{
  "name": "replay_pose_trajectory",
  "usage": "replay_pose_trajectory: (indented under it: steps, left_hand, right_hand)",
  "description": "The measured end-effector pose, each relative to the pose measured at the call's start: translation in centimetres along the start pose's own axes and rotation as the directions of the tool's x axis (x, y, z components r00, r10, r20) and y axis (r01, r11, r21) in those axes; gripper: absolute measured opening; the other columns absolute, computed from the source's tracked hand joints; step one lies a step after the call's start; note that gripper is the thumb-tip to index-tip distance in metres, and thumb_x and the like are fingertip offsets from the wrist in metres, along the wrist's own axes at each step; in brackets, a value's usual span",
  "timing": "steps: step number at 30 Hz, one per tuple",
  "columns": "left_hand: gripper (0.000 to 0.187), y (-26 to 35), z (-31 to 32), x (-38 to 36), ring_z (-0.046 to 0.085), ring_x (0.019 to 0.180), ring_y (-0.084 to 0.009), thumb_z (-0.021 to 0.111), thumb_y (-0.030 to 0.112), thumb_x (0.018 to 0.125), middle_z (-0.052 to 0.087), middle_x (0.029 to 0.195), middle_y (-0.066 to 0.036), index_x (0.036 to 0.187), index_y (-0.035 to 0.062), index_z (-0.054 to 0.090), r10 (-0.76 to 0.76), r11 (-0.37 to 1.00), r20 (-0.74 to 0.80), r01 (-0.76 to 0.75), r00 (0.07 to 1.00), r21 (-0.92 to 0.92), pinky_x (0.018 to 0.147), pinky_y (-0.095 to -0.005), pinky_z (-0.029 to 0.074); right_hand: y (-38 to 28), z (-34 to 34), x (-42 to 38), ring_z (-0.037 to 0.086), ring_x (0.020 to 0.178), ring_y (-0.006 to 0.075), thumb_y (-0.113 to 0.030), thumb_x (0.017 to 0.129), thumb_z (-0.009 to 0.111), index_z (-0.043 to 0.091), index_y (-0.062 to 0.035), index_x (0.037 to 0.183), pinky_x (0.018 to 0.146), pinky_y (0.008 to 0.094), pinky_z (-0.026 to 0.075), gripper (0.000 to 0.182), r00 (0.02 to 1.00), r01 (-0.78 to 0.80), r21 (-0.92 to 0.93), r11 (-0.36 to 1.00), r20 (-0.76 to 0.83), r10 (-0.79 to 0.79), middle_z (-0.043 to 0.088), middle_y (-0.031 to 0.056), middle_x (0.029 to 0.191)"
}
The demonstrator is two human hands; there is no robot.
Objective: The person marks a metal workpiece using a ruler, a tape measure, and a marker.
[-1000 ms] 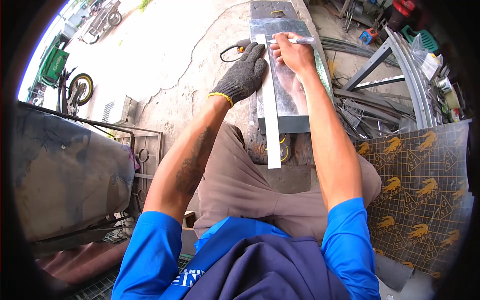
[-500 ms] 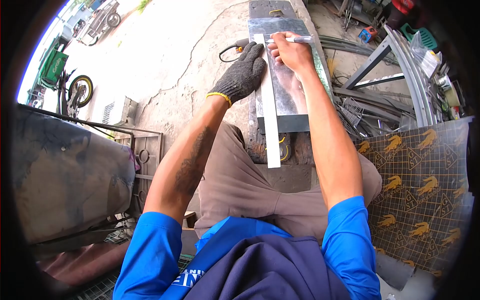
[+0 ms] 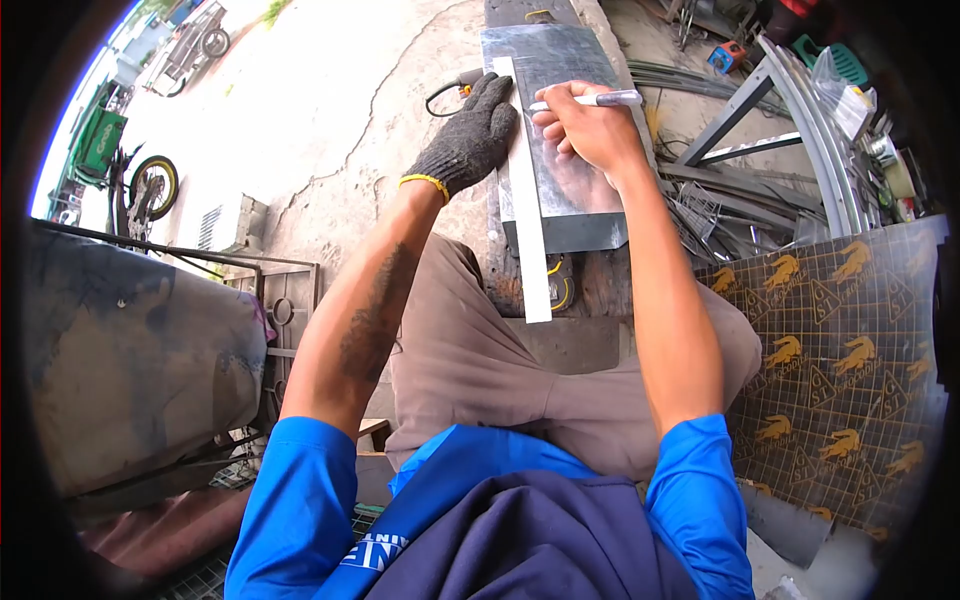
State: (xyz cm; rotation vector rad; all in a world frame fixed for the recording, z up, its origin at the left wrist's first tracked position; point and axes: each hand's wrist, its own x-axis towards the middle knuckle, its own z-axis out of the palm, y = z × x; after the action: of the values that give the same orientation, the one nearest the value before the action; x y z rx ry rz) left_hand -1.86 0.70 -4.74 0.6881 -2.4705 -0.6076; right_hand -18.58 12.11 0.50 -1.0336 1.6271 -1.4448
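Observation:
My left hand (image 3: 468, 140), in a dark grey knitted glove with a yellow cuff, lies with its fingers stretched along the left edge of a long white straightedge (image 3: 533, 240). The straightedge rests lengthwise on a shiny metal sheet (image 3: 578, 192), and its near end juts past the sheet. My bare right hand (image 3: 595, 132) pinches a white marker pen (image 3: 618, 99) over the sheet, with the tip pointing left towards the straightedge. A wooden bench (image 3: 597, 285) supports the sheet. Near its front end, a yellow-and-black tape measure (image 3: 562, 285) is partly hidden behind the straightedge.
Beyond my left hand, a tool with a black cord (image 3: 432, 100) lies beside the bench. Metal bars and a grey steel frame (image 3: 735, 112) crowd the right side. A patterned board (image 3: 835, 370) stands at lower right, and a metal gate (image 3: 290, 310) at left.
My right hand with the marker pen has come nearer to me, and the tip has drawn away from the straightedge's far end. My left hand stays beside the straightedge.

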Motion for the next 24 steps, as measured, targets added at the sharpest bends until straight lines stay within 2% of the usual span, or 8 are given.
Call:
replay_pose_trajectory:
  steps: [16,19,21,23,24]
  left_hand:
    - [0.054,0.4,-0.2,-0.1,0.028,0.154,-0.0376,0.039,0.031,0.109,0.036,0.162,-0.024,0.151,-0.0032,0.044,0.000,1.000,-0.001,0.000,1.000,0.004,0.125,-0.0413,0.027]
    - [0.054,0.2,-0.1,-0.1,0.028,0.154,-0.0381,0.040,0.031,0.109,0.036,0.161,-0.025,0.150,-0.0033,0.045,0.007,1.000,-0.011,-0.007,1.000,0.026,0.125,-0.0414,0.027]
    - [0.053,0.0,-0.2,0.0,0.029,0.154,-0.0385,0.041,0.030,0.109,0.036,0.161,-0.025,0.150,-0.0035,0.045,0.016,0.999,-0.016,-0.015,1.000,0.046,0.125,-0.0416,0.027]
    - [0.052,0.2,-0.5,0.1,0.030,0.153,-0.0400,0.042,0.029,0.108,0.037,0.160,-0.026,0.149,-0.0030,0.047,0.021,1.000,0.020,-0.022,1.000,0.013,0.124,-0.0426,0.028]
    - [0.050,0.3,-0.5,0.1,0.033,0.150,-0.0419,0.044,0.027,0.108,0.039,0.159,-0.026,0.147,-0.0030,0.048,0.020,1.000,0.022,-0.020,1.000,0.010,0.123,-0.0439,0.030]
  right_hand:
    - [0.3,-0.7,-2.7,0.067,0.063,0.0092,-0.031,0.099,0.065,0.073,0.0005,0.103,0.055,0.0247,0.055,0.033,0.998,0.041,-0.026,0.999,0.047,-0.040,0.076,0.0090,0.084]
    - [-0.5,-0.6,-3.6,0.068,0.065,0.0111,-0.035,0.100,0.066,0.074,-0.0025,0.106,0.056,0.0273,0.056,0.033,0.994,0.111,0.048,0.993,-0.014,-0.110,0.076,0.0096,0.086]
    - [-2.5,-0.6,-6.7,0.070,0.064,0.0192,-0.038,0.101,0.068,0.074,-0.0046,0.101,0.057,0.0312,0.056,0.034,0.991,0.103,-0.208,0.973,-0.063,-0.119,0.076,0.0105,0.084]
    - [-1.1,-0.1,-10.0,0.071,0.074,0.0283,-0.038,0.097,0.072,0.070,-0.0063,0.100,0.061,0.0369,0.057,0.032,0.876,0.459,-0.467,0.756,0.093,-0.474,0.073,0.0103,0.087]
    - [-1.1,0.9,-12.3,0.070,0.079,0.0307,-0.034,0.096,0.073,0.066,-0.0077,0.102,0.062,0.0394,0.058,0.027,0.860,0.463,-0.564,0.684,0.097,-0.501,0.068,0.0105,0.090]
